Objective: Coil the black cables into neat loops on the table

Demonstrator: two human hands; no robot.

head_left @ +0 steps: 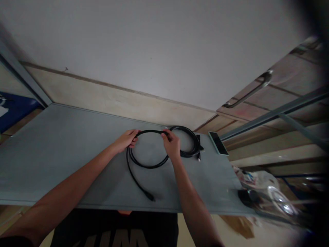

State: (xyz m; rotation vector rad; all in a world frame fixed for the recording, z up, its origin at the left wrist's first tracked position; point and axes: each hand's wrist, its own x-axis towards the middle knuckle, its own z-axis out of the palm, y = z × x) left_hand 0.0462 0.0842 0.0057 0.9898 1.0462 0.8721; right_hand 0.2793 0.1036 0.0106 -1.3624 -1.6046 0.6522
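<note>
A black cable (151, 167) forms a round loop above the grey table, held between my two hands. My left hand (128, 140) is closed on the loop's left side. On its upper right, the fingers of my right hand (171, 142) pinch the same cable. One end hangs down from the left hand and its dark plug (149, 196) lies near the table's front edge. Just right of my right hand rests a second coiled black cable (193, 137), its connectors (199, 157) at the coil's right side.
A phone (218, 143) with a pale case lies at the right end of the grey table (66, 144). A wall stands behind the table, with a metal handle (249, 92) at the right. Grey frame bars rise at both ends. Blurred items sit beyond the right edge.
</note>
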